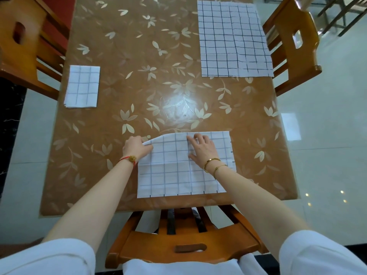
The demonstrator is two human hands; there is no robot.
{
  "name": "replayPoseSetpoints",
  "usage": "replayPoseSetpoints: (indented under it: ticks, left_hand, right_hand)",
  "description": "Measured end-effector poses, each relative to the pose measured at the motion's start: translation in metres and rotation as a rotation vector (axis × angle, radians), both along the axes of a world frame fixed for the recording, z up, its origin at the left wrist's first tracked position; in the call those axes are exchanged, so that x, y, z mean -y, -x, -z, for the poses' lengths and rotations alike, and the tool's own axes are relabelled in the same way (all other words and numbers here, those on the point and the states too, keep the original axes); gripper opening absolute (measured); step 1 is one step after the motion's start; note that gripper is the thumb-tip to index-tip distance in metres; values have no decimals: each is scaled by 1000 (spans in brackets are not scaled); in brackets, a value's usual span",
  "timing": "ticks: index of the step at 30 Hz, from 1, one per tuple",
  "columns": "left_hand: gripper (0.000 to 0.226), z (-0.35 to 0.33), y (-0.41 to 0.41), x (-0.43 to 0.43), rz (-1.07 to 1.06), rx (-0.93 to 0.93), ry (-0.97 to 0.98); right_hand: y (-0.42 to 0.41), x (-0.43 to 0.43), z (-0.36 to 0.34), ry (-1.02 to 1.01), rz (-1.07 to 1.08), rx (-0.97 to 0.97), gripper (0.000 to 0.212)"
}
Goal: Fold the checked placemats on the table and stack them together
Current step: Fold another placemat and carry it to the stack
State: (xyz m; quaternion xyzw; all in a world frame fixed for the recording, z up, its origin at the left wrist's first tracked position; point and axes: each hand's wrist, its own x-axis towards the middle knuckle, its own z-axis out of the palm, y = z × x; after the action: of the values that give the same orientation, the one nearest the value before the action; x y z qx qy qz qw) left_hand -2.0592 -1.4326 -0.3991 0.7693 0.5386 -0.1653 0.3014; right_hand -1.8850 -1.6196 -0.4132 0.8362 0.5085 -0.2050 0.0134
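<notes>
A white checked placemat (174, 175) lies folded once near the table's front edge. My left hand (136, 146) pinches its far left corner, which is lifted slightly off the table. My right hand (201, 148) rests flat on the mat's upper middle with fingers spread. A small folded placemat stack (82, 86) sits at the table's left edge. Unfolded placemats (234, 38), overlapping each other, lie spread at the far right.
The table (139, 76) has a brown cover with a leaf pattern. Wooden chairs stand at the left (25, 42), at the right (294, 42) and right in front of me (184, 241), pushed under the near edge.
</notes>
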Motion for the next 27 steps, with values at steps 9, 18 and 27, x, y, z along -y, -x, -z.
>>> replayPoseSetpoints:
  ticks: [9, 18, 27]
  left_hand:
    - [48, -13, 42, 36, -296, 417, 207]
    - [52, -52, 53, 38, -200, 624, 261]
    - [62, -68, 52, 48, -85, 696, 299]
  right_hand:
    - [6, -1, -2, 18, 26, 10, 66]
    - [39, -3, -2, 1, 19, 47, 69]
    - [62, -17, 5, 62, -4, 25, 91]
